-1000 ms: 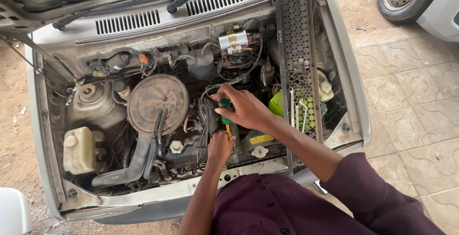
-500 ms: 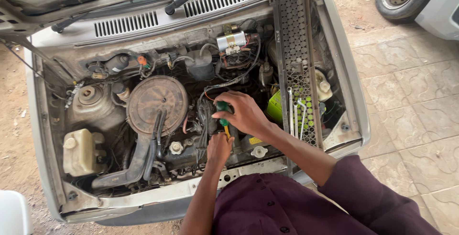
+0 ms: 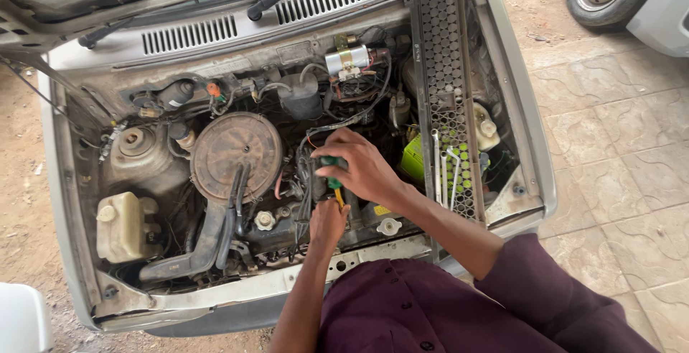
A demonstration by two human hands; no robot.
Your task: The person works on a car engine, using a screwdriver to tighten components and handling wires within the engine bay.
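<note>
Head view: right hand (image 3: 366,170) wraps the green screwdriver (image 3: 332,170), shaft pointing down toward the left hand (image 3: 326,224), which seems pinched around its tip, just below.

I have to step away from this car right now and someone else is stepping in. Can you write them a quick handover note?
Right hand: closed around the green handle of a screwdriver, held upright over the middle of the engine bay.
Left hand: just below, at the yellow shaft near the tip, steadying it against the engine.
Nearby: round air cleaner housing to the left, wrenches lying on the perforated grille panel to the right.
Done: bonnet open, tool seated.
Left: cannot tell how far the fastener has turned; the tip is hidden by the hands.
</note>
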